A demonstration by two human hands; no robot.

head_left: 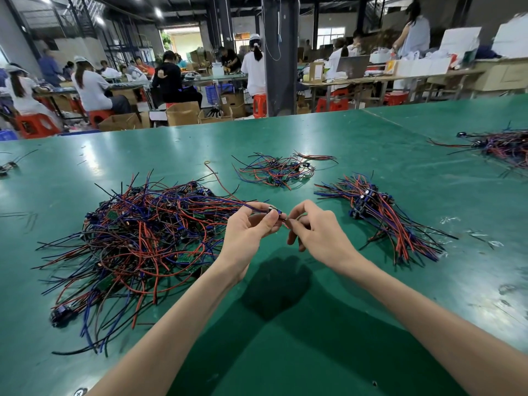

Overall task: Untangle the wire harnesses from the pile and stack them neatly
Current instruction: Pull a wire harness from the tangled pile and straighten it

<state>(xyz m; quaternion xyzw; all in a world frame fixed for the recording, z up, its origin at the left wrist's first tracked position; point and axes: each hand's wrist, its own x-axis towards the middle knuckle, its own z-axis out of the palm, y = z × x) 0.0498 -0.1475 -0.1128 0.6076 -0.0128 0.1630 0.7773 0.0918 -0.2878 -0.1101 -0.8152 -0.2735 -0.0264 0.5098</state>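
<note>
Evidently the left hand (251,228) and right hand (318,228) pinch one harness (275,212), fingers (267,224) clamped on it. Likely this frees its wires from the pile (143,238).

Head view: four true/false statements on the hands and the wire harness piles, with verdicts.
1. The left hand and right hand both pinch one wire harness between them. True.
2. The big tangled pile lies right of the hands. False: it lies to their left.
3. An aligned stack lies right of the hands, apart from the tangled pile. True.
4. The table has a bare wooden top. False: its top is green.
</note>
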